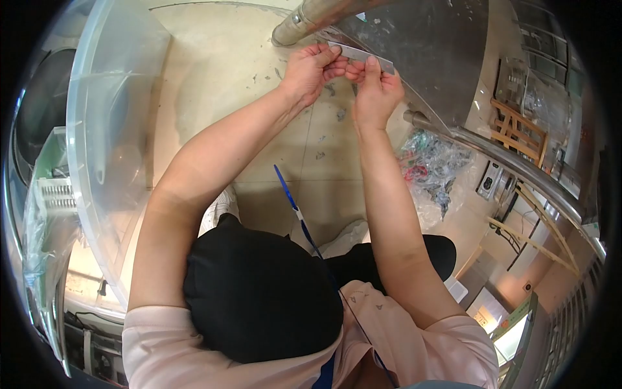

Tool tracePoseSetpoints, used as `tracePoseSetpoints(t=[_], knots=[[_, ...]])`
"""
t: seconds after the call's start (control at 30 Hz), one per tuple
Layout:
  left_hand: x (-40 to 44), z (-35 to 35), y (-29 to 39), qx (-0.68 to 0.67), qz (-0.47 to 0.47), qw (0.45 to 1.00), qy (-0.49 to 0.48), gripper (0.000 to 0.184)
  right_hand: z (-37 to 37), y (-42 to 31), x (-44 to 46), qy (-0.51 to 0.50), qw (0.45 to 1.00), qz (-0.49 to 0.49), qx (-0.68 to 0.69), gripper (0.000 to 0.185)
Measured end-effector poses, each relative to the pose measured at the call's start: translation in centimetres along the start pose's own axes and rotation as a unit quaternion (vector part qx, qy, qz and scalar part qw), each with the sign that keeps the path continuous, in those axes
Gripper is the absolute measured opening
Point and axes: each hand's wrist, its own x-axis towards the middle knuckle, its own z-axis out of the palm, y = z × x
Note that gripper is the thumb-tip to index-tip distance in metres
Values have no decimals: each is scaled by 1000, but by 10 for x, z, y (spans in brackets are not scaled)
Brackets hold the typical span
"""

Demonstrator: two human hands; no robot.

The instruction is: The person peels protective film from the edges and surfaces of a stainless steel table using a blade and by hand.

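At the top of the head view, my left hand [312, 72] pinches one end of a thin, pale flat strip [357, 54] between thumb and fingers. My right hand [378, 91] grips the other end, its thumb pressed on the strip's face. Both hands are close together, with the strip between them slanting down to the right. Just behind the strip is the edge of a dark metal surface [431, 55]. What the strip is made of cannot be made out.
A metal tube leg [295, 29] stands left of the dark surface. A translucent plastic bin [107, 123] is at the left. Below the metal rail [525, 165] lies a clear bag of scraps [434, 165]. A blue lanyard [285, 185] hangs over the floor.
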Motion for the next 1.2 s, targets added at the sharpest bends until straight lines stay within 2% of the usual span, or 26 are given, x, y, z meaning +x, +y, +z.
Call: tracePoseSetpoints(t=[0.23, 0.8, 1.0, 1.2], knots=[[-4, 0, 1, -124, -65, 989, -42, 12, -6, -9, 5, -39, 994, -61, -86, 14], [-5, 13, -14, -155, -54, 986, -1, 9, -5, -24, 6, -32, 988, -69, -135, 15], [-2, 8, -13, -141, -48, 988, -30, 10, -5, -32, 4, -69, 958, -100, -259, 13], [-8, 11, -4, -68, -26, 997, 4, 12, -12, -17, -2, -32, 994, -50, -87, 14]])
